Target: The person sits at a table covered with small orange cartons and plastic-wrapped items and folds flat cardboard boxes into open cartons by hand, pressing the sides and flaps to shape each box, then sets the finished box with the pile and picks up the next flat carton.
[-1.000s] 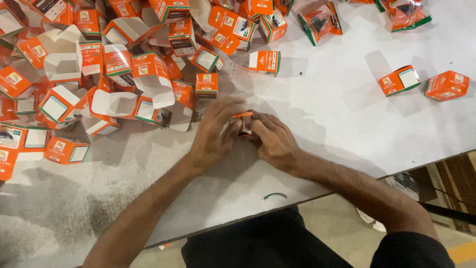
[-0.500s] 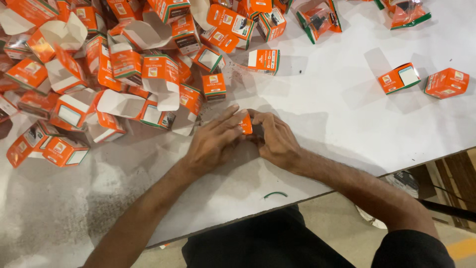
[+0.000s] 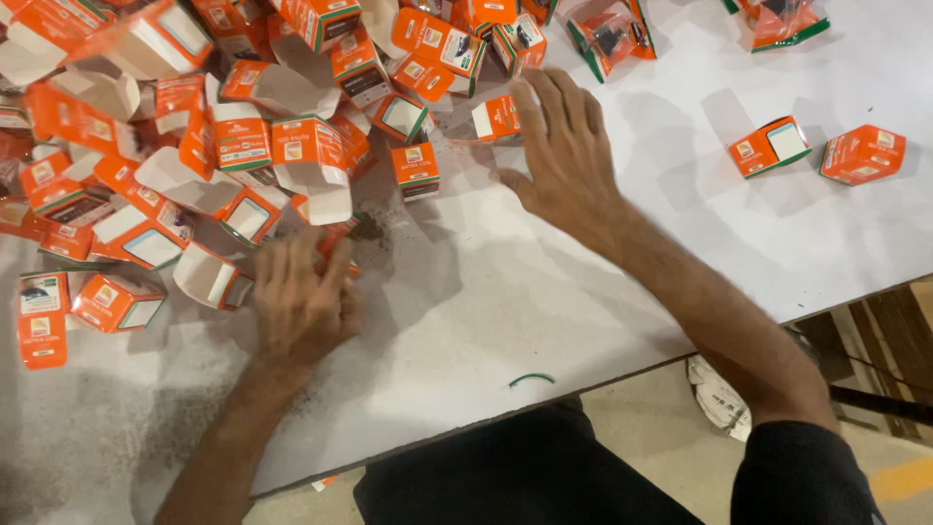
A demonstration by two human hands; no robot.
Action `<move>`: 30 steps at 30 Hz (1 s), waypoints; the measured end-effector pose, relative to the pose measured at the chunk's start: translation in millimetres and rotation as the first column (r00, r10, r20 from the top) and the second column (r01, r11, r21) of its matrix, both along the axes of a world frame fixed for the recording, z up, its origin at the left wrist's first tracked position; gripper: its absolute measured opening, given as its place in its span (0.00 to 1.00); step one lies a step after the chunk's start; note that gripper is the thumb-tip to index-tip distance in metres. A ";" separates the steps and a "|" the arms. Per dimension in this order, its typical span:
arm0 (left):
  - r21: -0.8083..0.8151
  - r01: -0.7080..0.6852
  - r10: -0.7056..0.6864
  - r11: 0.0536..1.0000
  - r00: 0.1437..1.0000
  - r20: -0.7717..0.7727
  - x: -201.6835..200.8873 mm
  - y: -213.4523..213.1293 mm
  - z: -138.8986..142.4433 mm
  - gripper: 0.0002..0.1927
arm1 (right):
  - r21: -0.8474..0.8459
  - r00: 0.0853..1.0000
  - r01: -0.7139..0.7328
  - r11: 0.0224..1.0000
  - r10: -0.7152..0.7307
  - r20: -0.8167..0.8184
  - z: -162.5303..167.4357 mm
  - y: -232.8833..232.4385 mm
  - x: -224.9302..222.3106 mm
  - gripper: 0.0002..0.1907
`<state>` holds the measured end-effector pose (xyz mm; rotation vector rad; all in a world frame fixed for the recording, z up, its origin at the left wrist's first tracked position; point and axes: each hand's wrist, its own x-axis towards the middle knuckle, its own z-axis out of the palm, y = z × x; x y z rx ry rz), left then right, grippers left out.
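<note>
Hands have split apart since half a second ago, when both were clasped over one small orange piece at the table's near middle. Left hand (image 3: 301, 297) now sits at the edge of the box pile, fingers curled loosely over a small orange box (image 3: 335, 238); whether it grips it, I cannot tell. Right hand (image 3: 569, 156) reaches up-table, fingers spread flat, touching an orange-and-white carton (image 3: 498, 119) whose long axis runs roughly left-right, white end facing left. White table (image 3: 544, 282) bare between them.
</note>
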<state>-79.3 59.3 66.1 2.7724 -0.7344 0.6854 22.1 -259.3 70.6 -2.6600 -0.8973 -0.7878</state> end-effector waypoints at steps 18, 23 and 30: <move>-0.223 0.355 -0.362 0.908 0.932 0.007 264.6 -284.3 -33.1 0.34 | 0.763 0.605 0.499 0.412 0.464 -0.647 -31.4 -60.7 -49.9 0.31; -0.065 0.307 -0.311 0.949 0.949 -0.059 264.9 -295.4 -59.5 0.26 | 0.666 0.748 0.219 0.713 0.316 -0.584 -39.9 -53.7 -63.8 0.40; -0.411 0.352 -0.419 0.841 0.904 -0.083 161.8 -167.9 -13.1 0.15 | 0.461 0.769 0.026 0.887 0.276 -0.576 -26.2 -37.2 -69.5 0.30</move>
